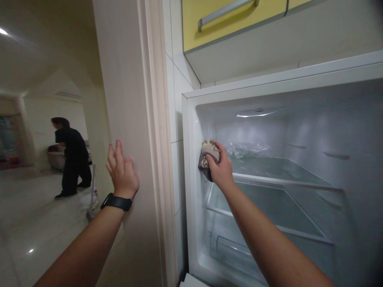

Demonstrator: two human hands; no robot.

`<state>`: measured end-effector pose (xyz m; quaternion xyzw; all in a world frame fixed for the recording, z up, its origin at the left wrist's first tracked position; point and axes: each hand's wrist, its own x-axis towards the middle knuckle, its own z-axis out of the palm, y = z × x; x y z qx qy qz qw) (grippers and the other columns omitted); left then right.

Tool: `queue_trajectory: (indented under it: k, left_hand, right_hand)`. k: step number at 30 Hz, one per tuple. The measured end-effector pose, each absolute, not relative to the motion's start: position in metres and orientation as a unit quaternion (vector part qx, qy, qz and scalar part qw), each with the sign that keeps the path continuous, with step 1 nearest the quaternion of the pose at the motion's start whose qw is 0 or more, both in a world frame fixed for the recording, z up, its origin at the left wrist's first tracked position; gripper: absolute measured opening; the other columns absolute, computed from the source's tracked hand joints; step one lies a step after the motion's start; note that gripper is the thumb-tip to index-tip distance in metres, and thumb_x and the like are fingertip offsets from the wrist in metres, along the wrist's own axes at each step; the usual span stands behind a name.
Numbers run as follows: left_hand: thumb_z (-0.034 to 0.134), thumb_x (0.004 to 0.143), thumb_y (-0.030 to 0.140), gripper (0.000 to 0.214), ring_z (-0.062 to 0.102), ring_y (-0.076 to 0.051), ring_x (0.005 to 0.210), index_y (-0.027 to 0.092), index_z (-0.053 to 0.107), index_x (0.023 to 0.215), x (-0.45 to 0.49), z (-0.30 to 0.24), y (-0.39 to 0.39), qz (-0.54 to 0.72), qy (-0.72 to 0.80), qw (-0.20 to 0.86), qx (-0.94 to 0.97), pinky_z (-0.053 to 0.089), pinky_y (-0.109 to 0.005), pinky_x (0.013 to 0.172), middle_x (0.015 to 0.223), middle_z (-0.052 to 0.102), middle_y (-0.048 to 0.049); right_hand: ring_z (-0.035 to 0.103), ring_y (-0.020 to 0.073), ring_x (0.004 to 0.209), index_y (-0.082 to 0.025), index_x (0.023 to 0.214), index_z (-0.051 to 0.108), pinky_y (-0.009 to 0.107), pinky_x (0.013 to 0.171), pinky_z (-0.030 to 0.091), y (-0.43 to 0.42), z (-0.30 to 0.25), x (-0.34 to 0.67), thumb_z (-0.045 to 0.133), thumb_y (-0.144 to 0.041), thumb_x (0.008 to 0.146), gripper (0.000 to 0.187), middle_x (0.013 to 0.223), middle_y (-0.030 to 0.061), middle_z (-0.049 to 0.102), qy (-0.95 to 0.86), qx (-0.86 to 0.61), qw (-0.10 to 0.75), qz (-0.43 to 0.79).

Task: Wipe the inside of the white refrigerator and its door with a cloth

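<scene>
In the head view, the right hand (223,169) grips a crumpled patterned cloth (209,153) between thumb and fingers, at the left inner edge of the open refrigerator (190,223), near the upper shelf (287,181) with clear plastic (248,149) on it. The left hand (123,173), fingers extended and slightly spread, rests against the pale door frame (130,95).

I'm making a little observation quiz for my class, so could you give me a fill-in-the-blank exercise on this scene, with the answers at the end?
1. The right hand holds a bunched cloth inside the fridge, near the inner wall on the picture's ____ side.
2. The left hand is against the pale door frame, with a dark band around its ____.
3. The person in the background wears ____ clothing.
4. The cabinet front above the fridge is coloured ____.

Missing words: left; wrist; black; yellow.
</scene>
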<state>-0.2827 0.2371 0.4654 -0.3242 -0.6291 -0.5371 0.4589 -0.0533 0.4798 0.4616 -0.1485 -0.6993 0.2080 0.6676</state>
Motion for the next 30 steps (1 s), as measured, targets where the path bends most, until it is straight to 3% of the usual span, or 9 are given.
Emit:
queue_trajectory:
  k: [4, 7, 11, 15, 21, 30]
  left_hand:
    - [0.036, 0.098, 0.026, 0.069, 0.022, -0.031, 0.161, 0.022, 0.026, 0.166, -0.284, 0.465, 0.237, -0.530, -0.633, 0.461, -0.326, 0.019, -0.056, 0.130, 0.172, 0.029, -0.0151]
    - [0.036, 0.099, 0.026, 0.068, 0.021, -0.030, 0.161, 0.024, 0.024, 0.166, -0.285, 0.464, 0.237, -0.526, -0.632, 0.463, -0.330, 0.020, -0.057, 0.129, 0.172, 0.029, -0.0142]
    - [0.037, 0.098, 0.026, 0.069, 0.021, -0.030, 0.162, 0.024, 0.025, 0.166, -0.284, 0.464, 0.237, -0.533, -0.626, 0.465, -0.328, 0.020, -0.058, 0.129, 0.173, 0.027, -0.0132]
    - [0.036, 0.098, 0.026, 0.068, 0.021, -0.028, 0.162, 0.027, 0.025, 0.166, -0.281, 0.464, 0.237, -0.539, -0.628, 0.459, -0.324, 0.019, -0.055, 0.130, 0.173, 0.027, -0.0103]
    - [0.036, 0.099, 0.025, 0.068, 0.021, -0.028, 0.162, 0.028, 0.025, 0.166, -0.280, 0.464, 0.237, -0.542, -0.631, 0.454, -0.318, 0.017, -0.054, 0.131, 0.173, 0.028, -0.0089]
    - [0.038, 0.098, 0.024, 0.069, 0.021, -0.029, 0.161, 0.021, 0.026, 0.166, -0.281, 0.465, 0.237, -0.541, -0.631, 0.453, -0.322, 0.017, -0.055, 0.131, 0.173, 0.027, -0.0145]
  right_hand:
    - [0.064, 0.0277, 0.119, -0.023, 0.145, 0.045, 0.052, 0.108, 0.052, 0.482, 0.534, -0.063, 0.073, -0.045, 0.082, 0.073, 0.133, 0.0147, 0.066, -0.634, -0.082, 0.737, 0.220]
    - [0.065, 0.0259, 0.116, -0.022, 0.133, 0.053, 0.051, 0.109, 0.052, 0.482, 0.576, -0.072, 0.072, -0.050, 0.081, 0.063, 0.127, 0.0121, 0.068, -0.607, -0.050, 0.764, 0.213]
    - [0.065, 0.0249, 0.119, -0.026, 0.137, 0.053, 0.052, 0.115, 0.048, 0.481, 0.576, -0.077, 0.064, -0.051, 0.087, 0.057, 0.132, 0.0083, 0.069, -0.641, -0.035, 0.741, 0.198]
    - [0.062, 0.0284, 0.129, -0.031, 0.151, 0.042, 0.055, 0.115, 0.047, 0.478, 0.542, -0.072, 0.060, -0.051, 0.092, 0.065, 0.144, 0.0086, 0.065, -0.712, -0.051, 0.677, 0.181]
    - [0.062, 0.0355, 0.123, -0.031, 0.154, 0.041, 0.062, 0.108, 0.048, 0.471, 0.479, -0.065, 0.058, -0.054, 0.092, 0.069, 0.140, 0.0131, 0.067, -0.749, -0.145, 0.626, 0.162]
    - [0.059, 0.0330, 0.126, -0.031, 0.148, 0.048, 0.059, 0.111, 0.048, 0.437, 0.292, -0.054, 0.059, -0.046, 0.093, 0.058, 0.135, 0.0126, 0.065, -0.744, -0.218, 0.576, 0.258]
